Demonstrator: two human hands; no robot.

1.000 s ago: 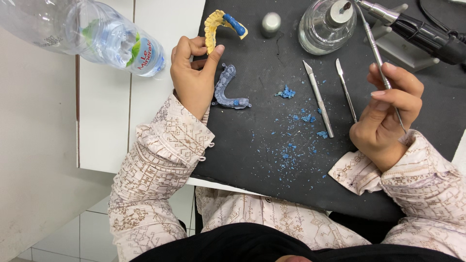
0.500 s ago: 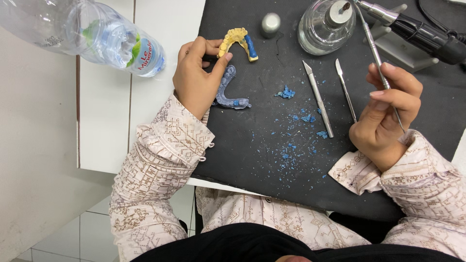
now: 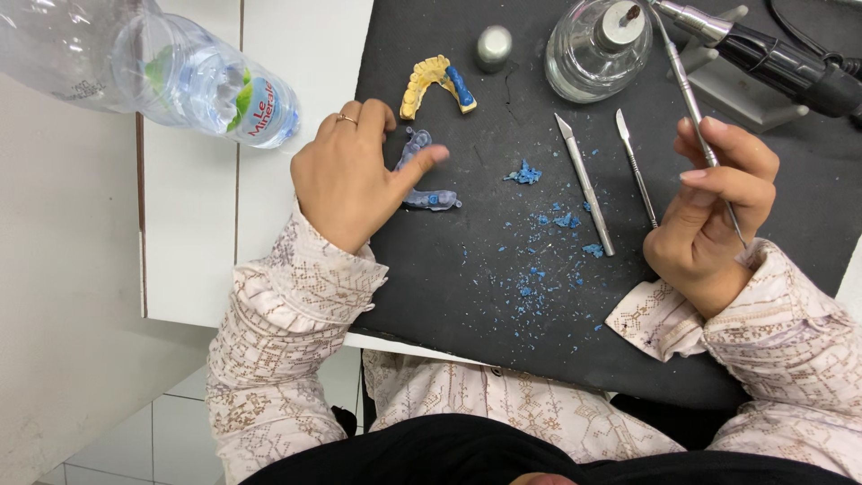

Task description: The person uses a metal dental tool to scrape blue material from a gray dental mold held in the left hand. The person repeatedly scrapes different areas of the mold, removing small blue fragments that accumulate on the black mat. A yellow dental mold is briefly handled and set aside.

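Lower centre of frame: black mat [image 3: 467,305] scattered with blue wax crumbs [image 3: 539,278]. Right hand [image 3: 709,216], mid-right, pinches a thin metal instrument [image 3: 687,85] between fingers and thumb, shaft running up the frame. Left hand [image 3: 355,175], centre-left, fingers loosely spread, holding nothing, lies over a grey-blue dental arch [image 3: 422,180]. Further up: yellow dental cast [image 3: 437,83] with blue wax, lying free; glass burner [image 3: 597,49] upper right.
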